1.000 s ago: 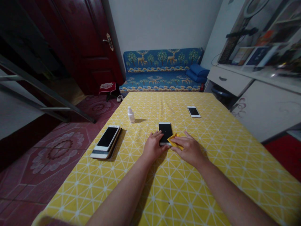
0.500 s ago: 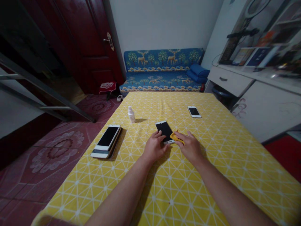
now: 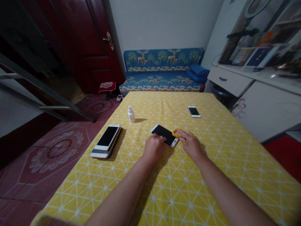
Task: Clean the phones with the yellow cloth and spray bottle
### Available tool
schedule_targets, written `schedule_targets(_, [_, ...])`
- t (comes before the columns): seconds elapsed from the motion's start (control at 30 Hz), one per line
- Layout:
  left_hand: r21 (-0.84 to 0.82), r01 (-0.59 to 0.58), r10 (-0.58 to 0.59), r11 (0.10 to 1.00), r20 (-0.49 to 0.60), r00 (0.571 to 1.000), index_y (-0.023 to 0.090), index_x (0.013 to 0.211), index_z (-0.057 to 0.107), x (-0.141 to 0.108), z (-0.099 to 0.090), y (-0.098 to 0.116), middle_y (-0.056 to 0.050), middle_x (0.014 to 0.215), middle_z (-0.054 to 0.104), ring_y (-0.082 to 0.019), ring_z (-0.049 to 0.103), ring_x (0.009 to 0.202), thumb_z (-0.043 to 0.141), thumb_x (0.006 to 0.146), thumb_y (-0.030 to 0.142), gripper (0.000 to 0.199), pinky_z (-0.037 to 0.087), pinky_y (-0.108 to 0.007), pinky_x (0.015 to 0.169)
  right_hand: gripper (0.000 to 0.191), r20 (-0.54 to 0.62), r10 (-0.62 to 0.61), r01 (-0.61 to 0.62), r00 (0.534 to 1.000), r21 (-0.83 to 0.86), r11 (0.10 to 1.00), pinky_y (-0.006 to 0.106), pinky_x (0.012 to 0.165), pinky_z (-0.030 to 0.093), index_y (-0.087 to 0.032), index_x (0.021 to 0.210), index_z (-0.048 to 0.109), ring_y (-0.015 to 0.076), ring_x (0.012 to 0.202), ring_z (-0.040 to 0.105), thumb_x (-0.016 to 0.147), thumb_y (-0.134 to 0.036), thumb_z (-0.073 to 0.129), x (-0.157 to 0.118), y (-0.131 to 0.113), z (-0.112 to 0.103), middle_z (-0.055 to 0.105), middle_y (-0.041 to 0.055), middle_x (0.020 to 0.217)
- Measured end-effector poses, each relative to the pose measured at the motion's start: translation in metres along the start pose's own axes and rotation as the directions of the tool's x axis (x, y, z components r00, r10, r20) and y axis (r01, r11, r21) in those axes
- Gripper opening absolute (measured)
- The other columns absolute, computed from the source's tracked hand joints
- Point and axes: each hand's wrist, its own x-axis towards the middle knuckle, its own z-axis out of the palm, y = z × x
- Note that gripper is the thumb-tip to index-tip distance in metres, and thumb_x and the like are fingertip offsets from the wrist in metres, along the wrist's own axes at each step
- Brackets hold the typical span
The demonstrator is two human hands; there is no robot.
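A white smartphone (image 3: 164,133) with a dark screen lies face up at a slant in the middle of the table. My left hand (image 3: 154,146) grips its near left edge, with fingertips on the glass. Between the fingers of my right hand (image 3: 191,143) is a folded yellow cloth (image 3: 176,133), at the phone's right edge. Whether the cloth touches the phone I cannot tell. Beyond my left hand a small white spray bottle (image 3: 131,115) stands upright.
Stacked phones (image 3: 108,137) lie at the table's left edge, a white one on top. Another small white phone (image 3: 194,111) is at the back right. The yellow patterned tablecloth (image 3: 185,180) covers the table. Behind stands a blue sofa (image 3: 162,75); a white cabinet (image 3: 268,103) is at right.
The phone under my left hand has turned, its far end swinging left and its near end right. My left fingers have drawn together, and the cloth has shifted slightly right and up.
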Motion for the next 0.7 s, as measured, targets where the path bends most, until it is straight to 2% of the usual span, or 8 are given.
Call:
schedule_targets(0.07, [0.022,0.027,-0.027,0.999,0.008,1.0,0.022,0.099,0.077,-0.0003,-0.0018,0.0009,-0.008,0.083,0.072,-0.025,0.069,0.082,0.071,0.08,0.02,0.02,0.057,-0.038,0.077,0.05,0.006,-0.005,0.005,1.0,0.02,1.0,0.051,0.112,0.04,-0.027,0.133,0.061,0.0234,0.107,0.067,0.088,-0.011,0.044,0.0007,0.0007,-0.0002,0.075,0.0028,0.113])
schedule_targets(0.13, [0.0,0.011,-0.011,1.0,0.012,1.0,0.022,0.099,0.077,0.0002,-0.0028,0.0001,-0.007,0.084,0.073,-0.025,0.069,0.085,0.074,0.079,0.022,0.02,0.057,-0.037,0.078,0.051,0.002,-0.005,0.005,1.0,0.054,0.999,0.051,0.11,0.042,-0.026,0.133,0.061,0.0237,0.106,0.067,0.088,-0.01,0.044,0.0012,0.0019,-0.0002,0.075,0.0031,0.113])
schedule_targets(0.23, [-0.064,-0.048,0.048,0.997,-0.005,0.999,0.02,0.104,0.076,0.0026,-0.0028,-0.0036,-0.01,0.112,0.073,-0.027,0.066,0.107,0.08,0.075,0.022,0.03,0.054,-0.039,0.093,0.05,-0.002,0.011,-0.011,1.0,0.111,0.994,0.051,0.106,0.046,-0.027,0.131,0.062,0.0242,0.109,0.067,0.087,-0.011,0.046,0.0019,0.0042,0.0001,0.075,0.003,0.116])
schedule_targets(0.33, [-0.088,-0.066,0.068,0.994,0.029,0.997,0.017,0.118,0.07,0.0057,-0.0033,-0.0076,-0.015,0.138,0.06,-0.032,0.054,0.131,0.083,0.073,0.026,0.047,0.042,-0.048,0.111,0.05,0.001,0.009,-0.009,1.0,0.154,0.988,0.053,0.112,0.039,-0.028,0.13,0.062,0.024,0.112,0.066,0.086,-0.01,0.047,0.0027,0.0061,0.0007,0.074,0.0026,0.117])
schedule_targets(0.4, [-0.089,-0.046,0.053,0.995,0.086,0.995,0.016,0.125,0.066,0.0069,-0.0046,-0.0086,-0.016,0.141,0.057,-0.033,0.048,0.136,0.081,0.076,0.031,0.053,0.035,-0.053,0.115,0.049,-0.004,0.008,-0.007,1.0,0.179,0.984,0.054,0.114,0.036,-0.027,0.129,0.063,0.0239,0.11,0.067,0.085,-0.01,0.048,0.0032,0.0066,0.0012,0.075,0.0032,0.115])
schedule_targets(0.5, [-0.086,0.0,0.011,0.996,0.132,0.991,0.017,0.127,0.065,0.0068,-0.0077,-0.0069,-0.016,0.143,0.055,-0.032,0.045,0.139,0.078,0.078,0.034,0.053,0.031,-0.054,0.117,0.049,-0.022,0.016,-0.011,1.0,0.213,0.977,0.053,0.11,0.041,-0.026,0.128,0.063,0.0239,0.107,0.069,0.084,-0.01,0.048,0.0031,0.0062,0.0016,0.075,0.0047,0.113])
schedule_targets(0.6, [-0.089,0.053,-0.041,0.995,0.131,0.99,0.019,0.127,0.064,0.0058,-0.01,-0.0038,-0.014,0.144,0.055,-0.029,0.045,0.139,0.079,0.077,0.035,0.054,0.028,-0.054,0.118,0.05,-0.055,0.016,-0.005,0.998,0.203,0.979,0.05,0.103,0.048,-0.026,0.127,0.064,0.0242,0.103,0.069,0.083,-0.01,0.048,0.002,0.0049,0.0013,0.076,0.0053,0.111])
schedule_targets(0.7, [-0.081,0.092,-0.082,0.992,0.119,0.99,0.021,0.126,0.065,0.005,-0.0101,-0.0028,-0.011,0.143,0.056,-0.028,0.047,0.138,0.08,0.076,0.036,0.054,0.024,-0.054,0.12,0.05,-0.084,-0.007,0.019,0.996,0.146,0.989,0.049,0.099,0.051,-0.027,0.127,0.065,0.0249,0.099,0.069,0.083,-0.011,0.049,0.0006,0.0033,0.0007,0.077,0.0049,0.105])
